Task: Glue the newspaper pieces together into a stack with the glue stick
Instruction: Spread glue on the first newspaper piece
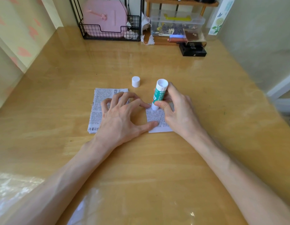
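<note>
Glossy wooden desk (pixel 157 62), right hand (pixel 176 114) gripping the glue stick (pixel 158 95) tip-down on a small newspaper piece (pixel 157 120), left hand (pixel 123 116) spread, fingertips pinning its edge, newspaper stack (pixel 100 109) just left, white cap (pixel 135 81) behind, wire basket (pixel 111 28) at the back

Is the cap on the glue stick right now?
No, the cap stands alone on the table, apart from the glue stick in the right hand.
</note>
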